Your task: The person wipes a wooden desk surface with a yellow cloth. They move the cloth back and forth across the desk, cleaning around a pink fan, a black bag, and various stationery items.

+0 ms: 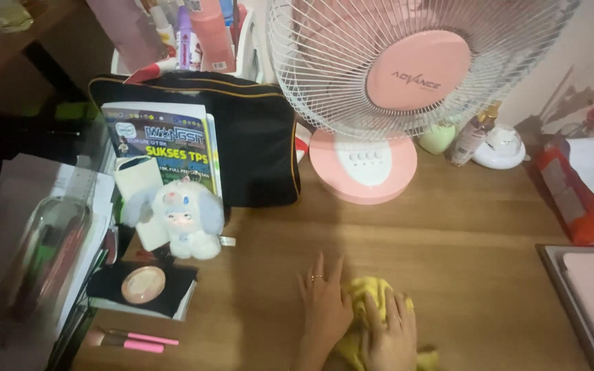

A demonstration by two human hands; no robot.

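My left hand (323, 307), a ring on one finger, lies flat with fingers apart on the wooden desk (462, 233), its edge touching a crumpled yellow cloth (364, 290). My right hand (388, 335) presses down on top of that cloth near the desk's front edge. The cloth is partly hidden under the right hand.
A pink desk fan (386, 89) stands at the back. A black bag (256, 137), a book (163, 144), a small plush toy (187, 216), a round compact (143, 284) and pink pens (135, 341) sit at the left. An orange packet (575, 199) and a pink-topped tray (589, 302) are on the right.
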